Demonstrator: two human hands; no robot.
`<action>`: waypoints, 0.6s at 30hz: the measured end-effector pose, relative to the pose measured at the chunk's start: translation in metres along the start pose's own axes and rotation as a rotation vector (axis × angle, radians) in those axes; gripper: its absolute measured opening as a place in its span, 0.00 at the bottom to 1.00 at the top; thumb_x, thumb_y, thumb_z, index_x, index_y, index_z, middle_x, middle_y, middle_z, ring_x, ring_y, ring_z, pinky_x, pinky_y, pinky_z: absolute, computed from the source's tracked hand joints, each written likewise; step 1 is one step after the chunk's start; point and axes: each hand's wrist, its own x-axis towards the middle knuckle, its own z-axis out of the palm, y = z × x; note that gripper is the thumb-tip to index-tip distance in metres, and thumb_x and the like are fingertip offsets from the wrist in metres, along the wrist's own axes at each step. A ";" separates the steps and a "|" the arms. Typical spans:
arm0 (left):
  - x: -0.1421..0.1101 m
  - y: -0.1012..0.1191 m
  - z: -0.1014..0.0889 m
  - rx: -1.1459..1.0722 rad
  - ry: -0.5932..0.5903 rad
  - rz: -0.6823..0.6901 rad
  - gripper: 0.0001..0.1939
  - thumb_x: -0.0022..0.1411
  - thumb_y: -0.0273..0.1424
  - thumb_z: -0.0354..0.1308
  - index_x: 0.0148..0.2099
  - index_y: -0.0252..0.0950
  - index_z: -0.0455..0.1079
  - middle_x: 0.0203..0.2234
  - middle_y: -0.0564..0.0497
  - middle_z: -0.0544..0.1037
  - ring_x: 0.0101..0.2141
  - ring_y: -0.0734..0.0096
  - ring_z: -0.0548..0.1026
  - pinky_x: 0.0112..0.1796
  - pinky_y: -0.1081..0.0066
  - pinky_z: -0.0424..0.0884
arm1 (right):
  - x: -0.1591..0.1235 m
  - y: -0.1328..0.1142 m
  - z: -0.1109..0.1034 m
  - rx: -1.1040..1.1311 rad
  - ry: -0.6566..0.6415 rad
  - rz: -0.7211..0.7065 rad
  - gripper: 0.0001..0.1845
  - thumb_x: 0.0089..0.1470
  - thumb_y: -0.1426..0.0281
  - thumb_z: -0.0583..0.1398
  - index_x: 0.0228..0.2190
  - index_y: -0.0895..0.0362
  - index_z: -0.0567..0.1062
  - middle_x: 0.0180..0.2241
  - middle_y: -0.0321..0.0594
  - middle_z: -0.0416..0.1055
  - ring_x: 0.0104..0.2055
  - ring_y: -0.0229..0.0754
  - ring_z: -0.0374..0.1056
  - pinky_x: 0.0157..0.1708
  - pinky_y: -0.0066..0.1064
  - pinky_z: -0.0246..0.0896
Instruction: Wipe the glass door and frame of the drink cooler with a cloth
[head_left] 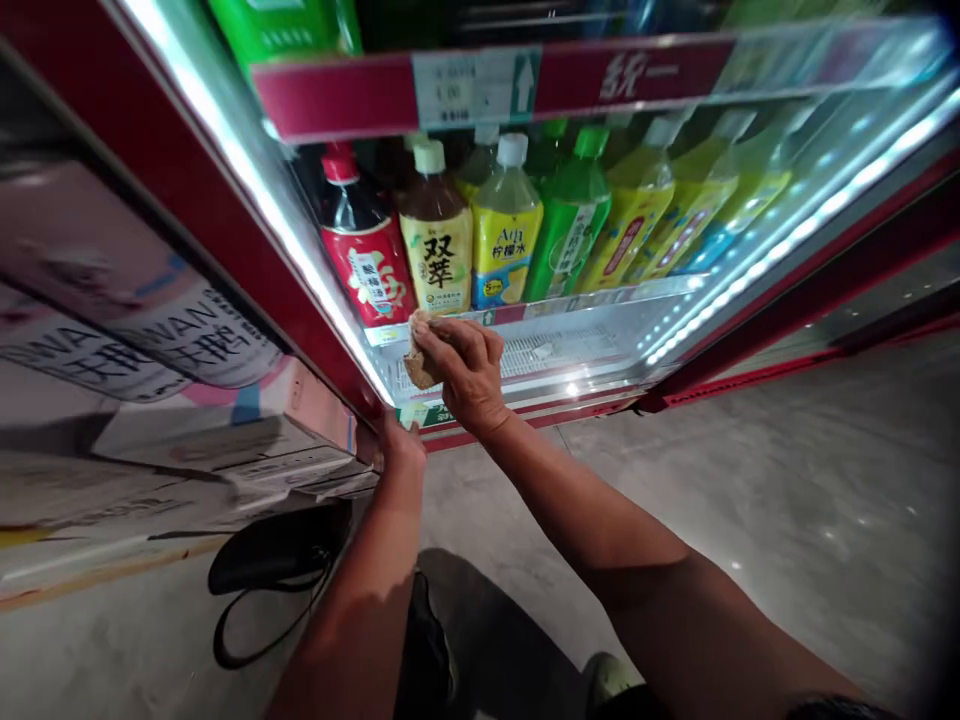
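My right hand (472, 375) is closed on a crumpled brown and whitish cloth (422, 365), pinched between thumb and fingers. It is in front of the lit drinks cooler, just below the middle shelf's front edge (525, 308) and over the cooler's white slotted bottom (555, 345). My left hand (401, 435) rests at the lower left corner of the red cooler frame (322, 330). Its fingers are foreshortened and mostly hidden, so their grip is unclear. Right above the cloth stand a yellow-labelled brown bottle (436, 245) and a red-capped bottle (366, 250).
More bottles line the shelf, among them a lemon drink (506, 235) and a green bottle (571, 225). An upper shelf has a red price strip (570, 85). Left are stacked cartons (247, 420); a black bag (277, 550) with a strap lies on the grey floor (720, 480).
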 end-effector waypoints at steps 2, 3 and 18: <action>-0.008 0.006 -0.012 -0.131 0.044 -0.036 0.34 0.74 0.51 0.24 0.77 0.52 0.40 0.76 0.49 0.46 0.72 0.61 0.54 0.60 0.56 0.70 | 0.009 -0.013 0.016 -0.021 -0.032 -0.017 0.22 0.70 0.69 0.55 0.59 0.37 0.75 0.60 0.36 0.72 0.64 0.48 0.62 0.66 0.45 0.57; -0.012 0.007 -0.020 -0.189 0.045 -0.047 0.36 0.72 0.51 0.17 0.77 0.53 0.38 0.77 0.52 0.45 0.73 0.66 0.53 0.59 0.59 0.71 | 0.006 -0.019 0.027 -0.026 -0.069 -0.029 0.24 0.70 0.70 0.54 0.60 0.37 0.74 0.61 0.36 0.72 0.65 0.49 0.61 0.67 0.47 0.56; -0.033 0.025 -0.058 -0.498 -0.073 0.004 0.37 0.71 0.57 0.28 0.76 0.53 0.47 0.75 0.55 0.51 0.73 0.65 0.55 0.56 0.62 0.74 | -0.007 -0.045 0.060 -0.096 -0.275 -0.224 0.24 0.69 0.72 0.56 0.61 0.42 0.74 0.62 0.40 0.71 0.66 0.48 0.61 0.68 0.44 0.57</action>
